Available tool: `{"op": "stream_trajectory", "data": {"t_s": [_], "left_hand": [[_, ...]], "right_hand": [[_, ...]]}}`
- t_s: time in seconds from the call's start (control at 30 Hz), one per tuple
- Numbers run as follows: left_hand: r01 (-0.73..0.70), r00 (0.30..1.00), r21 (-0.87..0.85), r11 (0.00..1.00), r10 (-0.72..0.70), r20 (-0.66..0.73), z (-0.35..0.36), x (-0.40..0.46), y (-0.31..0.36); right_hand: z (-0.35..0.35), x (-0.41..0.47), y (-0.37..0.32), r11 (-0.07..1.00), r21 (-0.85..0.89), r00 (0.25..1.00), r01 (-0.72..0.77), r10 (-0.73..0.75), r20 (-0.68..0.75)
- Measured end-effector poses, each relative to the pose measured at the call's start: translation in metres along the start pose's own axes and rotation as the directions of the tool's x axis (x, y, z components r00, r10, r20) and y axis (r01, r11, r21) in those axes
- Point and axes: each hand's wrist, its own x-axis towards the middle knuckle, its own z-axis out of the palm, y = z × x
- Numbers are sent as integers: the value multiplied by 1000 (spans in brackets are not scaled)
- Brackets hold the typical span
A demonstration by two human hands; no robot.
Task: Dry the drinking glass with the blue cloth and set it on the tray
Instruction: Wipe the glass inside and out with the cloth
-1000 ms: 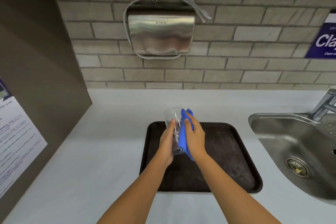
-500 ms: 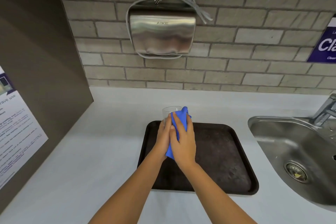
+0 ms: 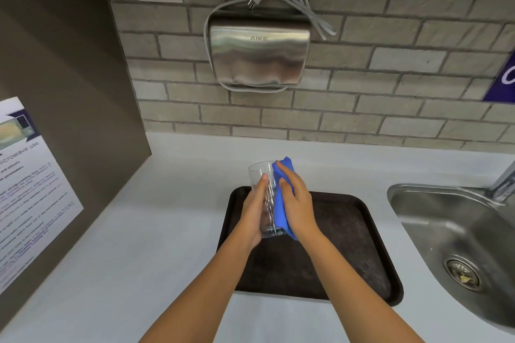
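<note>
The left hand [image 3: 255,213] was wrapped around the glass [image 3: 266,198] and held it up above the back left part of the tray [image 3: 359,237]. The glass was clear and its open end pointed away from the person. The right hand [image 3: 296,203] pressed the cloth [image 3: 281,203] flat against the right side of the glass, fingers closed on it. The dark tray lay on the white tabletop [image 3: 156,231]. A sink [image 3: 451,228] sat to the right. A dryer [image 3: 259,56] hung on the brick wall.
</note>
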Motion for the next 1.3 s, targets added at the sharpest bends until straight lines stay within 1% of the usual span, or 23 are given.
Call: {"op": "stream_trajectory", "data": {"t_s": [0.07, 0.13, 0.17, 0.23, 0.33, 0.4, 0.47, 0.53, 0.63, 0.67, 0.7, 0.77, 0.83, 0.93, 1.0, 1.03, 1.07, 1.1, 1.13, 1.17, 1.2, 1.23, 1.3], "left_hand": [[22, 1000, -20, 1000, -22, -14, -1, 6, -7], [-8, 998, 103, 995, 15, -66, -5, 8, -7], [-17, 995, 162, 987, 32, -91, -6, 6, -6], [-28, 995, 137, 990, 41, -93, -9, 4, -8], [-40, 995, 76, 996, 47, -86, -11, 3, -11], [-13, 995, 99, 995, 23, -93, -10, 3, -9], [10, 995, 134, 991, 3, -95, -7, 3, -6], [53, 995, 143, 988, -41, -89, 0, 2, -3], [36, 997, 147, 988, -25, -76, 8, -3, -6], [18, 998, 140, 990, -10, -58, 7, -3, -8], [5, 999, 129, 992, 2, -49, 6, -3, -8], [-12, 999, 96, 995, 15, -33, 2, -1, -8], [-17, 999, 52, 999, 19, -34, 1, -1, -6], [19, 999, -7, 1000, -20, -28, 3, -2, -2], [28, 999, 11, 1000, -28, -33, 5, -2, 3], [30, 999, 27, 999, -29, -30, 6, -2, 5], [28, 999, 47, 998, -27, -33, 6, -1, 7], [22, 998, 70, 997, -18, -57, 6, -2, 9], [16, 996, 88, 996, -8, -90, 7, -2, 10], [2, 992, 102, 995, 11, -125, 6, -1, 11], [-14, 987, 117, 993, 32, -156, 5, 1, 10], [-21, 983, 145, 989, 47, -175, 5, 0, 10], [-36, 984, 174, 984, 65, -168, 3, 1, 9]], "right_hand": [[4, -8, 2, 987, -151, 997, 61, -54, 51], [8, -16, 8, 930, -335, 987, 151, -122, 104], [8, -18, 10, 917, -359, 984, 174, -144, 109], [5, -18, 12, 941, -305, 988, 150, -128, 92], [-5, -11, 13, 997, -74, 996, 39, -33, 80], [-10, -6, 14, 1000, 16, 997, -11, 9, 73], [-13, -3, 13, 999, -31, 998, -21, 23, 61], [-8, -6, 11, 990, -143, 999, 6, 1, 53], [5, -21, 15, 918, -373, 991, 134, -129, 40], [7, -24, 17, 904, -390, 985, 173, -169, 45], [7, -25, 17, 916, -359, 983, 181, -177, 44], [2, -21, 12, 976, -187, 994, 108, -108, 7], [-3, -15, 7, 999, -27, 999, 31, -32, -26], [-5, -7, 4, 997, 72, 999, -21, 23, -25], [-5, -3, 4, 983, 161, 993, -91, 101, -53], [-5, -3, 5, 973, 184, 985, -140, 156, -74], [-5, -5, 6, 973, 179, 981, -148, 168, -98], [-3, -11, 5, 984, 141, 986, -106, 123, -117], [0, -17, 3, 998, 55, 993, -30, 36, -117], [4, -24, 2, 995, -81, 993, 62, -70, -94], [8, -29, 3, 960, -234, 985, 152, -168, -50], [12, -33, 6, 916, -336, 972, 219, -236, -9], [14, -35, 11, 908, -353, 971, 227, -241, 5]]}}
